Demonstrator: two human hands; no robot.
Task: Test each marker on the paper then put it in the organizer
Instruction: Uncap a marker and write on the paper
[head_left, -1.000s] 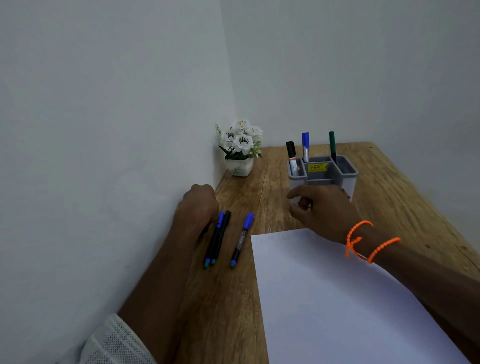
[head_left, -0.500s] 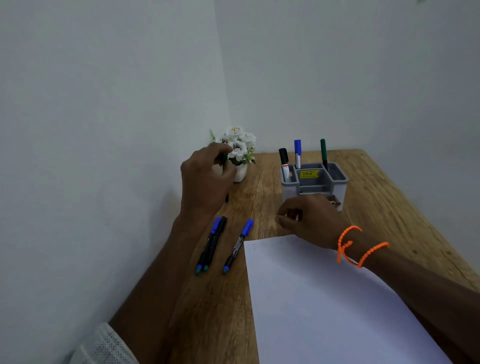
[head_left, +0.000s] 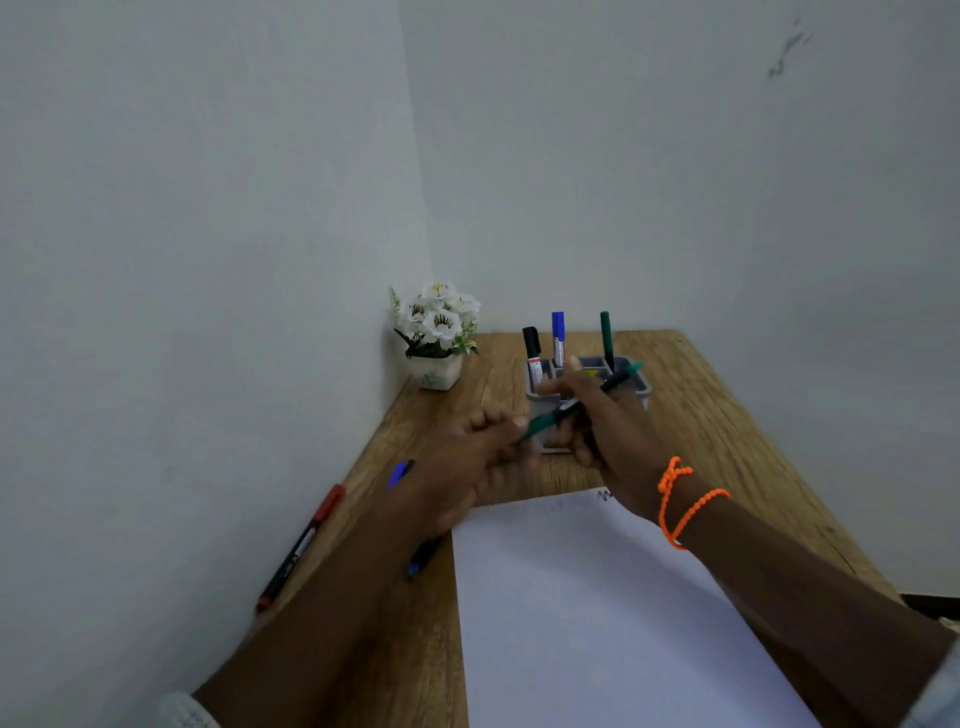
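Both hands grip one green marker (head_left: 566, 408) before the organizer (head_left: 641, 387): left hand (head_left: 467, 462) pinching its cap, right hand (head_left: 605, 431) its barrel

Organizer (head_left: 641, 387) stands behind the paper (head_left: 597, 613), flowerpot (head_left: 436, 370) to its left.

We count three capped markers standing in one grey plastic organizer (head_left: 640, 387): one black (head_left: 532, 347), one blue (head_left: 557, 332), one green (head_left: 605, 335). One green-capped marker (head_left: 566, 410) sits in hand. One red-capped marker (head_left: 302, 545) lies on the wooden table (head_left: 727, 426). One white paper sheet (head_left: 597, 613), one potted white flower (head_left: 439, 332).
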